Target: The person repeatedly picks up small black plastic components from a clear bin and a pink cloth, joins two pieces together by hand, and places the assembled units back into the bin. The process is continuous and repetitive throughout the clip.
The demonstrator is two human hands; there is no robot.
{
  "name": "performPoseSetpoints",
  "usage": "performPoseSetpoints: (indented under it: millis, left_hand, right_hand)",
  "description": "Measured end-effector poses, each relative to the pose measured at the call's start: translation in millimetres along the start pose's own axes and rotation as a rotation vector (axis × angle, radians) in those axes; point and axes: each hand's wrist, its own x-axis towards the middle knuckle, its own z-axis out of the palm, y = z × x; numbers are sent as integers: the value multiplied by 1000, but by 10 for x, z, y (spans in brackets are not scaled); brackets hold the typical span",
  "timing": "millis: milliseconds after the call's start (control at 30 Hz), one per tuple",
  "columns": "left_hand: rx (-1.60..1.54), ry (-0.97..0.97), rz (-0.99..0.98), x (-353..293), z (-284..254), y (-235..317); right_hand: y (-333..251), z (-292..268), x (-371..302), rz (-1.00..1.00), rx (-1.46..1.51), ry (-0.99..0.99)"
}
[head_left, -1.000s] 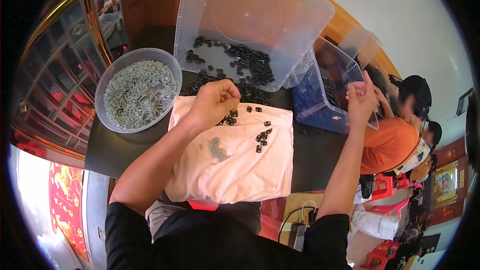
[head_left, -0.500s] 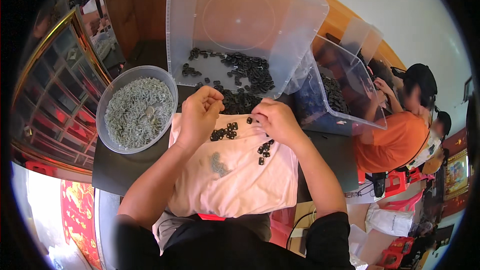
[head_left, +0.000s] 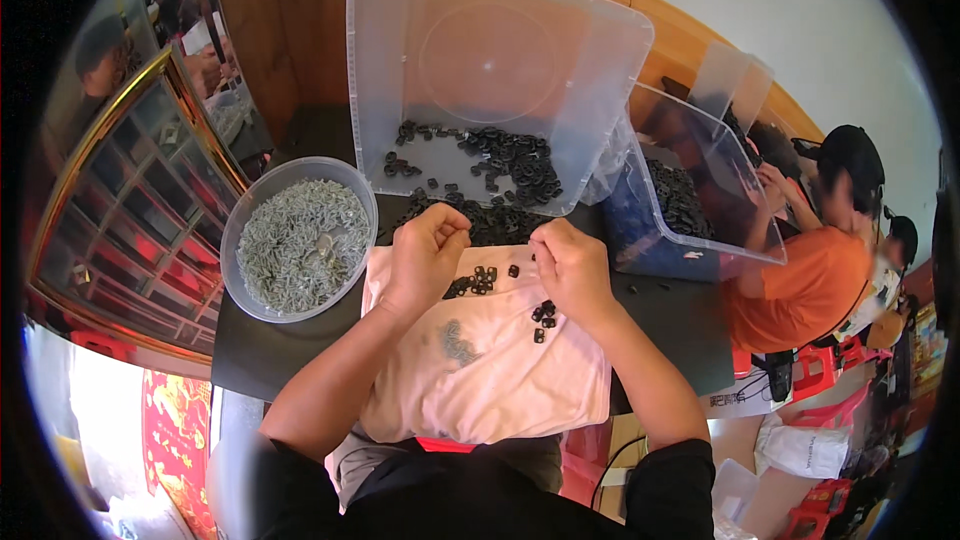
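A pale pink cloth covers the near part of the dark table and hangs over its front edge. At its far left edge is my left hand, thumb and fingertips pinched together. My right hand is closed in a pinch across from it. Whatever either pinch holds is too small or hidden. Small black plastic parts lie in a cluster on the cloth between the hands. Several more black parts rest under my right wrist. Beyond my fingers, a heap of black parts spills from a clear bin tipped on its side.
On the left, a round tub holds many small grey metal screws. A second clear bin of black parts stands at the right. Past it, a person in an orange shirt works. A gold-framed panel stands at far left.
The whole view has shifted, so the table and bins sit lower and further right. Both hands keep their pinched pose, close to the same spots over the cloth's far edge.
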Motion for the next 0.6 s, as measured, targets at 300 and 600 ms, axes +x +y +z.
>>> performPoseSetpoints:
  millis: [300, 600]
  left_hand:
    - [6, 60, -64, 44, 11, 24]
    - [65, 45, -28, 20, -28, 109]
  right_hand:
    - [106, 120, -111, 38, 40, -194]
    - [-39, 99, -202, -57, -91, -275]
